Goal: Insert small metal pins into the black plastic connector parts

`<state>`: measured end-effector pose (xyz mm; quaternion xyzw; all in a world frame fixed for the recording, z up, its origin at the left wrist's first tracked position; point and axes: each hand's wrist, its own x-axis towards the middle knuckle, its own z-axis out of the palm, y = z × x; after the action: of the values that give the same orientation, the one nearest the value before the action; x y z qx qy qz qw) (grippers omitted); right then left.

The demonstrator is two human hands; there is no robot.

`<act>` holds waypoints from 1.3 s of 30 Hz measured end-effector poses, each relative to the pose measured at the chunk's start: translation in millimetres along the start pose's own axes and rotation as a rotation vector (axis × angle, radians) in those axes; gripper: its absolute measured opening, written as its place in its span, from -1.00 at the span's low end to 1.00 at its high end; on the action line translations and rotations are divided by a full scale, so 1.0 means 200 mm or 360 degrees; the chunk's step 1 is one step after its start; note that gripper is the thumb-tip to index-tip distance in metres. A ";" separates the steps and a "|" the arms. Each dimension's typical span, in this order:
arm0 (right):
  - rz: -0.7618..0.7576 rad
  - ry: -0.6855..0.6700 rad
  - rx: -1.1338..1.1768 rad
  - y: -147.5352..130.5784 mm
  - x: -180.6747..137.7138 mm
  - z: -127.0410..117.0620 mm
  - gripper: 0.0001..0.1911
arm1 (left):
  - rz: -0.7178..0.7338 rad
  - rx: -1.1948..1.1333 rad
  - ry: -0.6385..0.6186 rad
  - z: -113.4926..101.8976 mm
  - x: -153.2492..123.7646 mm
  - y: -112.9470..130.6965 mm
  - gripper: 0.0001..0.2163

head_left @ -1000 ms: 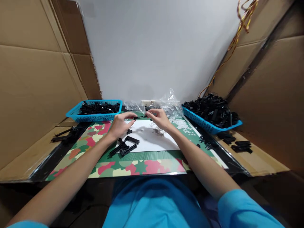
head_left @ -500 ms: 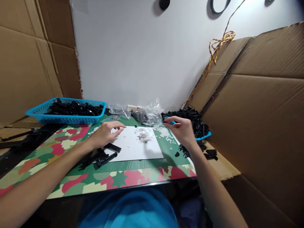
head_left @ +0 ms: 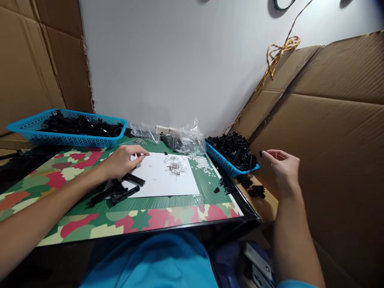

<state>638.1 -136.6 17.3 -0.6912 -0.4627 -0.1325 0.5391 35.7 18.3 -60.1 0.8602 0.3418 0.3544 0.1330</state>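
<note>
My right hand (head_left: 285,166) is raised off the table's right side, past the right basket. Its thumb and index finger pinch a small black plastic part (head_left: 261,153). My left hand (head_left: 121,162) rests over the left edge of a white sheet (head_left: 168,188), thumb and index finger curved with a gap between them and nothing visible held. Long black plastic pieces (head_left: 124,190) lie just below that hand, partly on the sheet. A pile of tiny metal pieces (head_left: 176,167) sits on the sheet's upper right, and small white discs (head_left: 201,163) are scattered beside it.
Blue baskets of black parts stand at the back left (head_left: 75,140) and right (head_left: 222,158). Clear plastic bags (head_left: 186,140) lie against the wall. Small black parts (head_left: 256,191) lie near the right edge. Cardboard panels (head_left: 330,120) rise on both sides.
My right hand has swung rightward from above the right basket to beyond it, a small black part at its fingertips. My left hand stays by the sheet while the view shifts slightly.
</note>
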 end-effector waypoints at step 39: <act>-0.1139 -0.2094 0.0289 -1.41 -0.87 1.07 -0.92 | -0.0318 0.0244 -0.0196 -0.12 0.00 -0.08 -0.70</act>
<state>256.2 -39.6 -9.0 -0.3881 -0.8945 0.1793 0.1306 10.9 29.3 -50.2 0.8497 0.4429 0.2587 0.1223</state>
